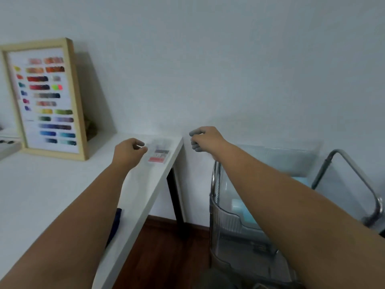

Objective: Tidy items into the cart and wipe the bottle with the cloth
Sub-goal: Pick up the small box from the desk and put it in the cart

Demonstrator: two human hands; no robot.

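Note:
A small clear plastic box (159,152) with a red and dark label lies near the far right corner of the white table (52,184). My left hand (128,152) hovers just left of the box with loosely curled fingers, holding nothing. My right hand (205,140) hangs in the air past the table's right edge, above the cart, with its fingers loosely curled and empty. The translucent grey cart (229,215) stands to the right of the table; light blue items (245,211) lie in its top tray. No bottle is in view.
A wooden framed colour chart (44,101) leans on the wall at the table's back left. A dark blue cloth (115,223) shows under my left forearm at the table's front edge. The cart's metal handle (354,176) rises at right. Wooden floor (166,253) lies below.

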